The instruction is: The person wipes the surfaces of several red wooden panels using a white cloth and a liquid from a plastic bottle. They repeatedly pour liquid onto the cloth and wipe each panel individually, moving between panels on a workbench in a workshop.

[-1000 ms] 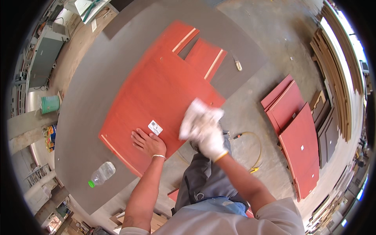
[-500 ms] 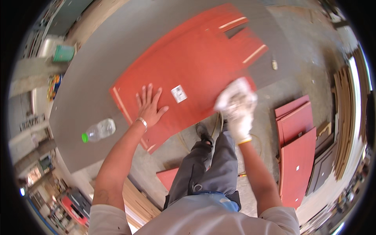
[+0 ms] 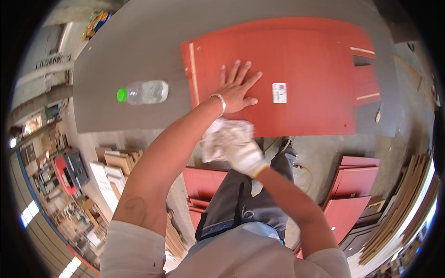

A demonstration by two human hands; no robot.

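Observation:
A red wooden panel (image 3: 306,60) with pale grooves and cutouts at its right end lies on a large grey table (image 3: 143,51). My bare left hand (image 3: 238,88) rests flat on the panel's left part, fingers spread, left of a small white label (image 3: 279,93). My right hand (image 3: 245,157), in a soiled white glove, is closed on a crumpled white rag (image 3: 227,134). Rag and glove are at the panel's near edge, just below my left wrist; part of the rag is hidden behind that wrist. Whether the rag touches the panel I cannot tell.
A clear bottle with a green cap (image 3: 147,92) lies on the table left of the panel. Red panels (image 3: 350,185) lean in a stack at the right, beside long brown boards (image 3: 398,204). More red panels (image 3: 206,183) stand below the table's near edge. A hose (image 3: 303,171) runs along the floor.
My right hand has swept the rag from the panel's right side leftward to below my left wrist. My left hand stays flat on the panel. The whole view has turned.

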